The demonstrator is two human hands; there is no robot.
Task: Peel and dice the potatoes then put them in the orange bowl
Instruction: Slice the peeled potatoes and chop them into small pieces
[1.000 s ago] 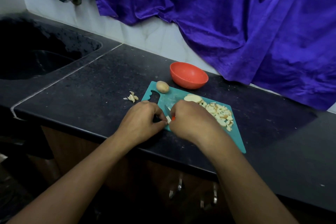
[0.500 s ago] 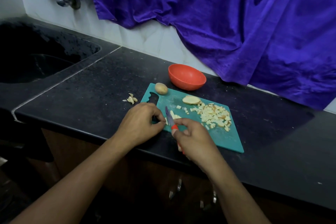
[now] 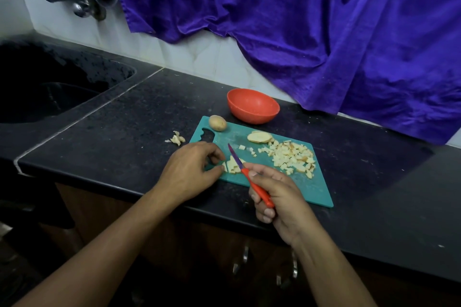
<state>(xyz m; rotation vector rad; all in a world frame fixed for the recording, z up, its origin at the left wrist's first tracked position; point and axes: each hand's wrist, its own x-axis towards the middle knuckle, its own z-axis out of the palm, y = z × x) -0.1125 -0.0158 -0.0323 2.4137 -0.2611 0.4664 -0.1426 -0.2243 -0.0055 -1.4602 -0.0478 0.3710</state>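
A teal cutting board (image 3: 316, 189) lies on the black counter. My left hand (image 3: 192, 172) rests at its near left edge, fingertips pinching potato strips (image 3: 232, 165). My right hand (image 3: 279, 197) grips a knife (image 3: 249, 177) with an orange handle and purple blade; the blade lies across the strips. A heap of diced potato (image 3: 291, 156) covers the board's right half, with peeled slices (image 3: 259, 136) behind it. An unpeeled potato (image 3: 217, 122) sits at the board's far left corner. The orange bowl (image 3: 252, 105) stands just behind the board and looks empty.
A small pile of peelings (image 3: 177, 138) lies on the counter left of the board. A dark sink (image 3: 42, 92) is set into the counter at far left, with a tap (image 3: 86, 6) above. Purple cloth (image 3: 311, 27) hangs over the back wall. The counter edge runs just under my wrists.
My right hand has drawn back toward me and to the right, uncovering the knife and the strips. The left hand has stayed at the board's near left edge.
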